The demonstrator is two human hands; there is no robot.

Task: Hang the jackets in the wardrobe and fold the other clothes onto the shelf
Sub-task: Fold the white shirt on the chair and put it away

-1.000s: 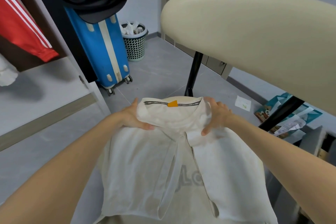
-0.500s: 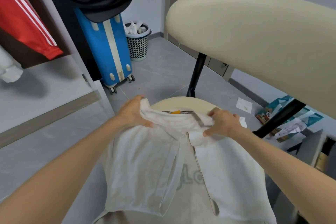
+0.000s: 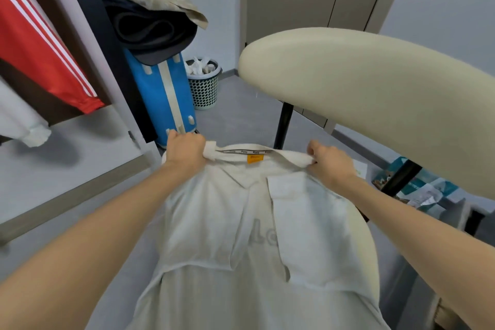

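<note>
A white shirt [image 3: 241,236] with an orange neck label lies spread over a cream chair seat [image 3: 367,249], its sleeves folded inward over the front. My left hand [image 3: 186,151] grips the left end of the collar and shoulder. My right hand [image 3: 330,162] pinches the right end of the collar. The collar is stretched flat between them. At far left a red jacket with white stripes [image 3: 40,48] hangs in the wardrobe above a pale shelf [image 3: 80,147], beside a white sleeve [image 3: 24,126].
The cream chair back [image 3: 375,94] arches over the right side on black legs [image 3: 284,126]. A blue suitcase [image 3: 166,94] carries dark and beige clothes [image 3: 150,13]. Behind it stands a mesh bin [image 3: 205,86]. Papers and packets [image 3: 417,187] lie on the floor at right.
Both hands have slid apart from the middle of the collar to its ends, pulling the bunched collar out flat. The view has tilted up slightly.
</note>
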